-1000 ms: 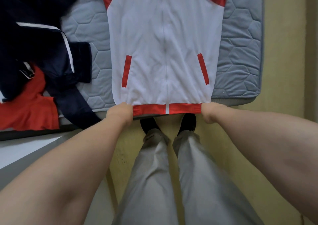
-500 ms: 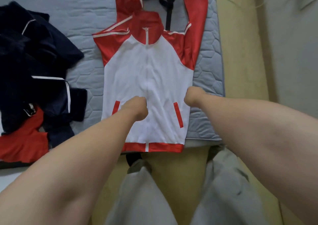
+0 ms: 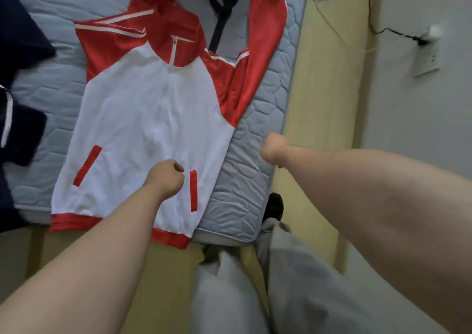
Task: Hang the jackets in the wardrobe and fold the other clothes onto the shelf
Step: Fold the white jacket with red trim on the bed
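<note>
A white jacket (image 3: 143, 119) with red sleeves, red collar and red pocket strips lies zipped and front up on the grey quilted mattress (image 3: 258, 134). Its red hem hangs over the near edge of the mattress. One red sleeve (image 3: 265, 27) stretches away along the mattress's right side. My left hand (image 3: 166, 178) is a curled fist over the lower white front, beside the right pocket strip, and holds nothing. My right hand (image 3: 274, 149) is also curled and holds nothing, off the jacket, over the right edge of the mattress.
Dark navy clothes (image 3: 18, 52) are piled on the mattress at the left. A black strapped item (image 3: 224, 4) lies at the far end. A wall socket (image 3: 429, 52) with a plug and cable is on the right. My grey trouser legs (image 3: 281, 282) stand on the yellow floor.
Both hands let go of the red hem and moved up over the jacket. The right hand then went right, off the jacket. The view swung to the right.
</note>
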Available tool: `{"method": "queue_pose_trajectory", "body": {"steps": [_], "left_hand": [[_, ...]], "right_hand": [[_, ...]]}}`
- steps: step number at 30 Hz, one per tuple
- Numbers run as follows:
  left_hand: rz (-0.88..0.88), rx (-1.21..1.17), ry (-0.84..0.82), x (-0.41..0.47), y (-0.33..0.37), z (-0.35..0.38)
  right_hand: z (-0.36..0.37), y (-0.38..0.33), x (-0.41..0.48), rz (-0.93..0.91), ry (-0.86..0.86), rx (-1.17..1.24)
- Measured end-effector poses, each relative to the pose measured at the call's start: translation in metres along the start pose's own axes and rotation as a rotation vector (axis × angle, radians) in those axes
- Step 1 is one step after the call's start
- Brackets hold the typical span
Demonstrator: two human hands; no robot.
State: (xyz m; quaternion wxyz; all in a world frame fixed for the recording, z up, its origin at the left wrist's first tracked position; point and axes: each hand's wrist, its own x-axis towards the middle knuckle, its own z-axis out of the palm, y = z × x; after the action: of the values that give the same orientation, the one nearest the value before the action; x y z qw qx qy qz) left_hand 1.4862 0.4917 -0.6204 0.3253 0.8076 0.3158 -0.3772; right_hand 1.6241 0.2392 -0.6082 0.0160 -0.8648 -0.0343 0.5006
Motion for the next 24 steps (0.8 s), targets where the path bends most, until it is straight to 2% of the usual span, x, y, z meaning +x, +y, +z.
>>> {"method": "queue_pose_trajectory", "body": {"steps": [5, 9, 13, 15, 17, 20, 22, 24], "left_hand": [[0.108, -0.056, 0.036, 0.019, 0.057, -0.003], [0.198, -0.008, 0.074, 0.064, 0.108, -0.002], [0.225, 0.035, 0.056, 0.115, 0.165, -0.001], [0.199, 0.034, 0.07, 0.141, 0.195, -0.003], [0.144, 0.02, 0.065, 0.162, 0.216, -0.005], [0.034, -0.045, 0.033, 0.186, 0.233, -0.002], [-0.019, -0.076, 0.011, 0.194, 0.236, 0.002], [-0.06, -0.108, -0.022, 0.2, 0.235, 0.004]], "right_hand": [[-0.07, 0.0, 0.053, 0.059, 0.214, 0.073], [-0.118, -0.015, 0.127, -0.045, 0.345, 0.167], [-0.157, -0.034, 0.192, -0.069, 0.411, 0.166], [-0.177, -0.04, 0.213, -0.101, 0.413, 0.149], [-0.193, -0.052, 0.233, -0.15, 0.333, 0.078], [-0.206, -0.07, 0.261, -0.057, 0.196, -0.002], [-0.214, -0.067, 0.271, 0.021, 0.176, 0.08], [-0.224, -0.063, 0.273, 0.035, 0.259, 0.265]]}}
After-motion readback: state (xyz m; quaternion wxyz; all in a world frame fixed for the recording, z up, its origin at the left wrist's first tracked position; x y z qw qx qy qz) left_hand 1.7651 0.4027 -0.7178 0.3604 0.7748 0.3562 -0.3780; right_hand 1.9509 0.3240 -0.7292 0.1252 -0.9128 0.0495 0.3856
